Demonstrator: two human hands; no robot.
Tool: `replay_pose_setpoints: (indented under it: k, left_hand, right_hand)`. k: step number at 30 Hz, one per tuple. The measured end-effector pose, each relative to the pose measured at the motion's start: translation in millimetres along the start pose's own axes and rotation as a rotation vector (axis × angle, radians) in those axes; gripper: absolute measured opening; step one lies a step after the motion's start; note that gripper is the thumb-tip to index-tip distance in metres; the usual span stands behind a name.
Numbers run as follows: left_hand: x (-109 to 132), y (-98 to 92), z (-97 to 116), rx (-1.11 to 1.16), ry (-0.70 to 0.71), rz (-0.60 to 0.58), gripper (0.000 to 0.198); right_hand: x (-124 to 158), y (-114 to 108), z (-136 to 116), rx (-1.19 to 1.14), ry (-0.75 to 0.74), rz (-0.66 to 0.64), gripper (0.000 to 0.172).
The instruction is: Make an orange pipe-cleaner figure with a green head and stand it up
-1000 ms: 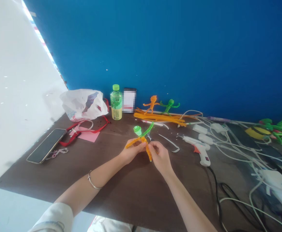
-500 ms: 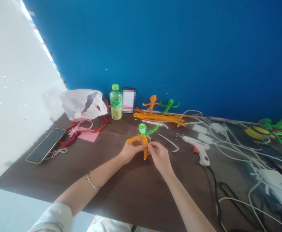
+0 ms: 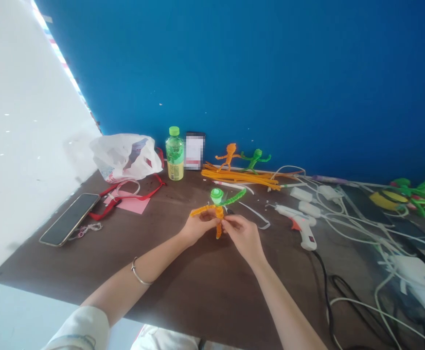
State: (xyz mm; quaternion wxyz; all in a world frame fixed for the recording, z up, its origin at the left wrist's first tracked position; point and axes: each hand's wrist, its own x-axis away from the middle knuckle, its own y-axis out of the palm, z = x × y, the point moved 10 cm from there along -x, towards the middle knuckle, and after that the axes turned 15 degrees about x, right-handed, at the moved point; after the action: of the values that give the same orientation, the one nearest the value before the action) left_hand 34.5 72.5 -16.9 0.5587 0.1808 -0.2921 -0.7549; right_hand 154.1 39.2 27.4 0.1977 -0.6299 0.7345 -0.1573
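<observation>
Between my hands, above the table, is a pipe-cleaner figure (image 3: 217, 196) with a green head, one green arm reaching right and an orange body and limb. My left hand (image 3: 198, 227) pinches its orange body from the left, thumb on the front. From the right, my right hand (image 3: 242, 233) has its thumb and fingertips pressed together at the same orange part. The fingertips hide the spot where they meet. Behind stand an orange pipe-cleaner figure (image 3: 230, 156) and a green pipe-cleaner figure (image 3: 256, 160), near a bundle of orange pipe cleaners (image 3: 239, 177).
A white glue gun (image 3: 300, 223) lies to the right, beside tangled white cables and chargers (image 3: 309, 209). On the left are a phone (image 3: 69, 218), a pink paper (image 3: 134, 205), a red strap (image 3: 105, 210) and a white plastic bag (image 3: 125, 155). A green-capped bottle (image 3: 175, 155) stands behind.
The figure's head has shifted slightly right, and its green arm now reaches further right. My right hand has moved a little while still gripping; my left hand stays almost in place.
</observation>
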Motion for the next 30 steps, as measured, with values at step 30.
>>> replay_pose_setpoints:
  k: [30]
  left_hand:
    - [1.4,5.0,1.3,-0.039,-0.04,-0.053,0.026]
  right_hand:
    - [1.2,4.2,2.2,-0.082,0.103,-0.085,0.026]
